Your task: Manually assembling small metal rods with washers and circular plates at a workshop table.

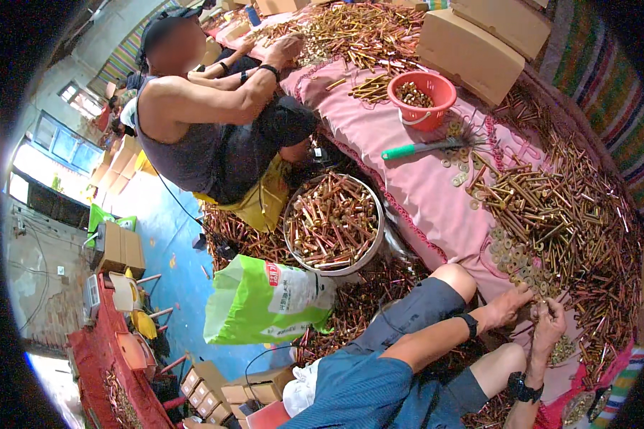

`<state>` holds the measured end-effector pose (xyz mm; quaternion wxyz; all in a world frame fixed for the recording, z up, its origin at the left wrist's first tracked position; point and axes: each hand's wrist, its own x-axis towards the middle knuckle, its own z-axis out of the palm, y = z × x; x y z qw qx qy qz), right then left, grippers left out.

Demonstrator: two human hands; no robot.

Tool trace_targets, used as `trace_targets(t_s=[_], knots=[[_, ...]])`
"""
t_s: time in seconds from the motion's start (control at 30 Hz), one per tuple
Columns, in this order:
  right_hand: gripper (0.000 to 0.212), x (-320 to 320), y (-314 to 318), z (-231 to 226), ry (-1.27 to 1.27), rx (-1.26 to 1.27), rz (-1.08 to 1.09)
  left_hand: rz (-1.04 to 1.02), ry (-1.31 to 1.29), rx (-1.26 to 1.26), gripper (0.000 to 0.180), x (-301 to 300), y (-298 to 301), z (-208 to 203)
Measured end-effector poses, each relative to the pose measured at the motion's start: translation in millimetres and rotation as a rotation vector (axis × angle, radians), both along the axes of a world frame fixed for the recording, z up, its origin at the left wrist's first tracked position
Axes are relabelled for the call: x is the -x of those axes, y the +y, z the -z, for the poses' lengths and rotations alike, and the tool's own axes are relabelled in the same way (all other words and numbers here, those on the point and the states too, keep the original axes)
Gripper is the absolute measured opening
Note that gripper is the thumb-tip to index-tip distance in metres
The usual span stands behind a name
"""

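Observation:
My left hand (506, 306) reaches over the pink cloth by my knees, with its fingers pinched together beside a scatter of flat metal washers (520, 266). Close against it is my right hand (548, 327), whose fingers are also closed, near a small heap of nuts (562, 350). The fingertips of both hands almost meet. Whatever small pieces they grip are too small to make out. Just beyond my hands spreads a large pile of long brass-coloured bolts (558, 207). Both my wrists wear black bands.
A red basket (423, 118) of small metal parts and a green-handled brush (408, 151) lie on the pink cloth. A white bucket (334, 227) full of bolts stands by a green-and-white sack (265, 304). At upper left a co-worker (193, 136) sits at another bolt pile. Cardboard boxes (472, 53) stand behind.

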<state>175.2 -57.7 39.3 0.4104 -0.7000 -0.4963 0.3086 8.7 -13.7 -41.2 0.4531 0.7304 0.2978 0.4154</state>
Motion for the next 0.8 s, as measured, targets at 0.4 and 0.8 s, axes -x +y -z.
trace_targets(t_s=[0.4, 0.8], knots=[[0.018, 11.8, 7.7, -17.8, -0.403, -0.317, -0.258, -0.028, 0.045, 0.010, 0.068, 0.1, -2.0, 1.5], [0.012, 18.0, 5.0, -30.4, -0.374, -0.340, -0.272, 0.024, 0.039, -0.002, 0.081, 0.3, -0.5, 7.6]])
